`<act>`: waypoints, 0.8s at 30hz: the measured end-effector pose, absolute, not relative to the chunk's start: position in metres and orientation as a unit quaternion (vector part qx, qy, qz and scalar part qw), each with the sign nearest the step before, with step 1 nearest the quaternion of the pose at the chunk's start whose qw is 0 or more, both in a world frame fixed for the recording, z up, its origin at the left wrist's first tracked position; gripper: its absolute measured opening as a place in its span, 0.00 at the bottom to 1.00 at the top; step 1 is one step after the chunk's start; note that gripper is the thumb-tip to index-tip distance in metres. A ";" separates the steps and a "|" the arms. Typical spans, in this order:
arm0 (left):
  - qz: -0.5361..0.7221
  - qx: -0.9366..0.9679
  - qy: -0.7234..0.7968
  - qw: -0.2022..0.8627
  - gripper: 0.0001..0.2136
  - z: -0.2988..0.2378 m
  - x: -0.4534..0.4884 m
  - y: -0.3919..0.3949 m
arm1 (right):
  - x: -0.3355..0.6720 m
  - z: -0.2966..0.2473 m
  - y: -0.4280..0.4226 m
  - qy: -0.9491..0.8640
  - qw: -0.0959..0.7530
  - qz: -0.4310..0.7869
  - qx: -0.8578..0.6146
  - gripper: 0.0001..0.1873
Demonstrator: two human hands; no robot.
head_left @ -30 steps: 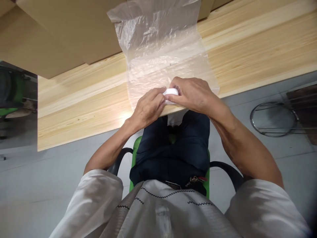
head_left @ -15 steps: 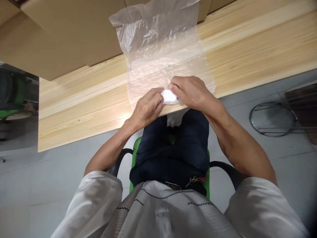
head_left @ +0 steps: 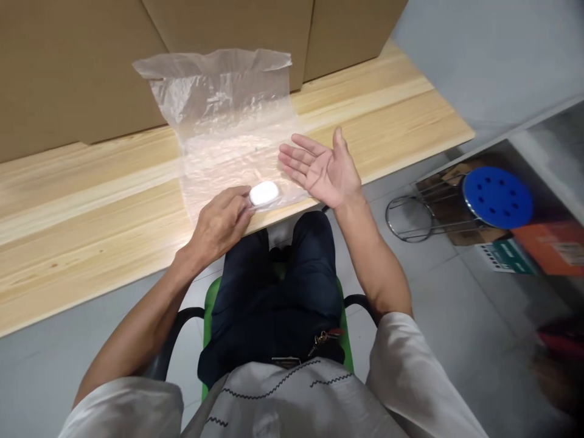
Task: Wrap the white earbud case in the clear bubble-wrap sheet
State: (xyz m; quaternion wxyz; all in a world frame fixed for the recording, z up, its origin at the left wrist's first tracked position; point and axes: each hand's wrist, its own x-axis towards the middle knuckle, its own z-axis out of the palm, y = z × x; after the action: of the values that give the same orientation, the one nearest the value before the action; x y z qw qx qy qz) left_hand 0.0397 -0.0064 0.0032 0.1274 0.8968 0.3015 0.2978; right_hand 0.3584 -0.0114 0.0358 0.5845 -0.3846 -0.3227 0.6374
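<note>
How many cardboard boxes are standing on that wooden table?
3 in view. One large cardboard box stands at the back left, one in the middle behind the plastic bag, one at the back right. All are cut off by the frame; more may be hidden.

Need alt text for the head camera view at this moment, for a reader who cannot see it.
A seated person's left hand grips a small white oval object lying on a clear plastic bag at the near edge of a wooden table, while the right hand is lifted open, palm up, empty. Cardboard boxes stand behind; a blue stool is at right.
</note>
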 end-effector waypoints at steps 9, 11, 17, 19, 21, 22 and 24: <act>0.314 0.895 0.288 0.129 0.10 -0.001 0.036 -0.002 | 0.373 0.041 -0.023 -0.443 0.550 0.570 -0.419 0.53; 0.312 0.892 0.298 0.133 0.13 0.000 0.037 -0.004 | 0.375 0.040 -0.026 -0.452 0.544 0.568 -0.421 0.56; 0.290 0.892 0.314 0.147 0.18 0.001 0.044 -0.011 | 0.363 0.035 -0.052 -0.596 0.477 0.455 -0.459 0.48; 0.290 0.893 0.309 0.148 0.17 0.000 0.046 -0.010 | 0.358 0.033 -0.057 -0.671 0.432 0.391 -0.458 0.43; 0.286 0.894 0.307 0.156 0.16 0.000 0.047 -0.009 | 0.354 0.029 -0.060 -0.723 0.397 0.338 -0.453 0.35; 0.282 0.894 0.307 0.163 0.16 0.000 0.047 -0.009 | 0.352 0.027 -0.061 -0.740 0.382 0.316 -0.455 0.30; 0.280 0.892 0.308 0.177 0.15 0.001 0.047 -0.009 | 0.350 0.021 -0.062 -0.760 0.361 0.281 -0.461 0.20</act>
State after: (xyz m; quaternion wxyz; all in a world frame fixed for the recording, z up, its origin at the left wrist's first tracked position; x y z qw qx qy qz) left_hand 0.0470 -0.0090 0.0012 0.1771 0.8920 0.3078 0.2798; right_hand 0.3497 -0.0618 0.0214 0.3609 -0.4613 -0.7603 0.2810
